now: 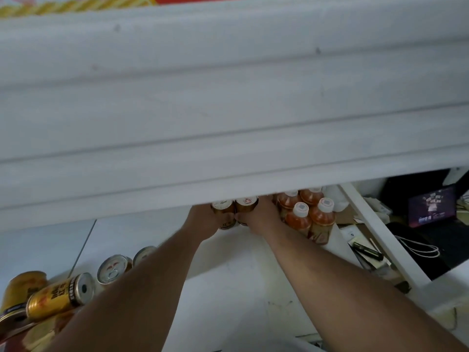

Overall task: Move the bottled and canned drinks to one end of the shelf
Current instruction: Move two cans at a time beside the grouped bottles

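Observation:
Both arms reach deep onto the white shelf (pixel 228 275). My left hand (pixel 203 219) grips a gold can (pixel 222 207), and my right hand (pixel 258 214) grips a second gold can (pixel 246 204) beside it. The two cans stand upright, touching each other, next to several orange bottles with white caps (pixel 302 217) at the shelf's right end. At the lower left, two gold cans (pixel 111 269) stand upright, and another gold can (pixel 59 297) lies on its side.
The white front edge of the upper shelf (pixel 228 110) fills the top of the view and hides the fingertips. A white upright panel (pixel 380 232) closes the right end. Beyond it are a lit screen (pixel 431 207), a white cable and clutter.

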